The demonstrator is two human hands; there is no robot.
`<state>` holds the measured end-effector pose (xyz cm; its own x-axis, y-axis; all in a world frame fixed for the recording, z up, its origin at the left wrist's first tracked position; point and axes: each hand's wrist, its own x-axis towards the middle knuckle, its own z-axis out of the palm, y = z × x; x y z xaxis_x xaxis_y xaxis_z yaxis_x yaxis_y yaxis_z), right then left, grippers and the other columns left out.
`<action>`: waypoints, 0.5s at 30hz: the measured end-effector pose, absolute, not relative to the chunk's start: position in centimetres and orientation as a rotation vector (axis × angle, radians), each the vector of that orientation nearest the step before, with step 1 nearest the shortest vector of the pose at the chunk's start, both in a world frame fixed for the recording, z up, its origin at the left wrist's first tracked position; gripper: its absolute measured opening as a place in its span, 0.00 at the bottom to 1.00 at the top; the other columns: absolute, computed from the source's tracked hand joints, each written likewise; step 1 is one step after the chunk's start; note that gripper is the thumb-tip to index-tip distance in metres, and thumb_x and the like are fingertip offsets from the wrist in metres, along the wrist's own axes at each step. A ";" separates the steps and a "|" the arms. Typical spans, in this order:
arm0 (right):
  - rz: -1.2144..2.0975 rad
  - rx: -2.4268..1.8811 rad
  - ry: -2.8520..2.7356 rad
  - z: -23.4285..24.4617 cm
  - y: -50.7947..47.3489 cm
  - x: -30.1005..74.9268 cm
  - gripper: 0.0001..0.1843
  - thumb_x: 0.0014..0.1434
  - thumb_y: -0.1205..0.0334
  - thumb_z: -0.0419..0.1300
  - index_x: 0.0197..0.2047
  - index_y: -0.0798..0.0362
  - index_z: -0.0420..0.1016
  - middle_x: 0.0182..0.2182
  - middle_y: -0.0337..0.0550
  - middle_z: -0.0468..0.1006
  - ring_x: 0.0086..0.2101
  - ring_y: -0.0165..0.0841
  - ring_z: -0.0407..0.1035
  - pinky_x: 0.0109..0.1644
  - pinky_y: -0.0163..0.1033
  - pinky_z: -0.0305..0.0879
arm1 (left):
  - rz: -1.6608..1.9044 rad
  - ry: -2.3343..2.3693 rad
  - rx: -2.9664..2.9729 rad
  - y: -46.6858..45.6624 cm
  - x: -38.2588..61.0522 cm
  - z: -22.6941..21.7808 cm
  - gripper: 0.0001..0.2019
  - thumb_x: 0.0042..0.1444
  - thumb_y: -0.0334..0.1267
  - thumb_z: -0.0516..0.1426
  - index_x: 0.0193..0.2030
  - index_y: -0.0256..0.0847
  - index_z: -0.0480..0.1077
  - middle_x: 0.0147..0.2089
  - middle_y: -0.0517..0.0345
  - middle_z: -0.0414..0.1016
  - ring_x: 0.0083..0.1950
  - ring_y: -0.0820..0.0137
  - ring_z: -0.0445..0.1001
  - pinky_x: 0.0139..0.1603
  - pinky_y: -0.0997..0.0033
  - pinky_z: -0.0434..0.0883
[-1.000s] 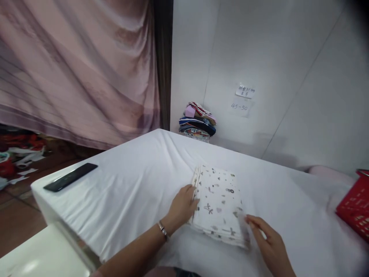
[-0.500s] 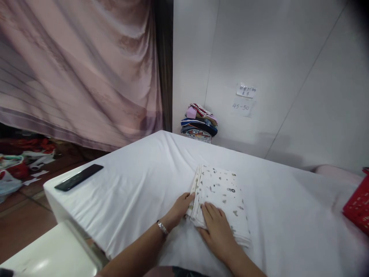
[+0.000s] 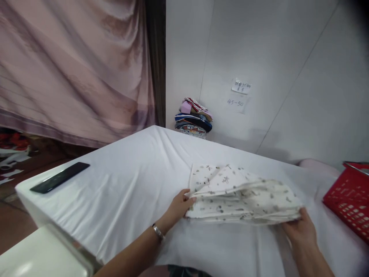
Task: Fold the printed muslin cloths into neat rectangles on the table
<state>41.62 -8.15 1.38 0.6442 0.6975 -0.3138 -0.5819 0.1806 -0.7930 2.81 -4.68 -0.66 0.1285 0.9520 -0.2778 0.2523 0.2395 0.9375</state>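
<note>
A white cloth [image 3: 219,207] with small grey-green printed figures lies partly unfolded on the white-covered table [image 3: 123,207]. My left hand [image 3: 180,204], with a silver bracelet at the wrist, pinches its left edge between thumb and fingers. At the cloth's right end, my right hand [image 3: 302,229] grips the layered edge, which is lifted and a little blurred. Between the two hands the upper layers bulge and gape. Some fingertips of my right hand are hidden beneath the fabric.
A dark flat phone-like slab [image 3: 60,177] lies at the table's left corner. Folded clothes [image 3: 193,117] are stacked beyond the far edge by the wall. On the right is a red perforated basket [image 3: 350,196]. A pale stool-like surface [image 3: 43,254] stands at lower left.
My right hand has moved from lying flat on the folded cloth to the far right, drawing its layers open sideways. My left hand keeps to the left edge. The view has turned slightly right.
</note>
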 end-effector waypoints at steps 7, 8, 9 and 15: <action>0.856 -1.280 -0.134 -2.2 -8.6 40.8 0.16 0.57 0.51 0.53 0.43 0.51 0.72 0.47 0.44 0.75 0.51 0.37 0.67 0.52 0.47 0.67 | 0.674 1.605 2.072 -6.7 4.0 1.0 0.19 0.55 0.40 0.52 0.54 0.45 0.64 0.55 0.52 0.63 0.50 0.64 0.67 0.47 0.67 0.64; 0.836 -1.289 -0.141 -2.1 -8.4 40.5 0.17 0.56 0.50 0.54 0.43 0.52 0.72 0.47 0.45 0.75 0.51 0.37 0.67 0.51 0.46 0.67 | 0.644 1.598 2.123 -6.7 4.0 1.1 0.14 0.56 0.39 0.50 0.49 0.45 0.67 0.52 0.53 0.64 0.49 0.65 0.68 0.45 0.68 0.64; 0.833 -1.292 -0.150 -2.0 -8.3 40.3 0.17 0.56 0.49 0.55 0.43 0.52 0.72 0.48 0.45 0.75 0.51 0.37 0.67 0.51 0.44 0.68 | 0.626 1.580 2.143 -6.5 3.9 1.2 0.11 0.57 0.39 0.49 0.43 0.44 0.70 0.49 0.53 0.67 0.48 0.66 0.68 0.45 0.69 0.64; 0.707 -1.228 -0.255 -0.5 -9.5 42.0 0.19 0.59 0.52 0.54 0.48 0.55 0.71 0.49 0.45 0.74 0.48 0.33 0.69 0.48 0.35 0.70 | 0.986 1.429 1.577 -1.0 1.0 5.7 0.18 0.53 0.52 0.51 0.29 0.37 0.67 0.25 0.59 0.68 0.30 0.69 0.67 0.30 0.72 0.65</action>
